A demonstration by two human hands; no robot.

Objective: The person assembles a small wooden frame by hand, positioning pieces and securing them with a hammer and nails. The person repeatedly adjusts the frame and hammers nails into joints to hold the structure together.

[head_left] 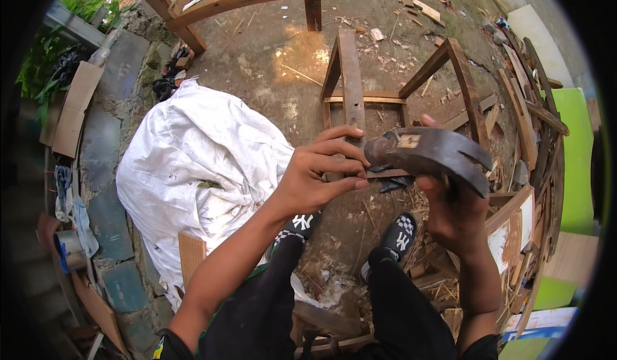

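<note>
My right hand point(453, 215) grips a claw hammer point(443, 158), raised so its dark metal head, curved to the right, hides most of the handle. The hammer's striking face is close beside the fingertips of my left hand point(324, 167). Those fingers and thumb are bent around the near end of a brown wooden post point(353, 90); whether they also pinch something small, such as a nail, I cannot tell. The post belongs to a wooden frame point(467, 90) with several legs and thin crossbars, lying in front of me. The hammer head covers part of it.
A big white sack point(193, 148) lies to my left, next to a low stone wall point(122, 219). Another wooden frame point(250, 3) stands at the far left. Scrap planks point(517, 116) pile up on the right before a green panel point(575, 167). Wood chips litter the ground.
</note>
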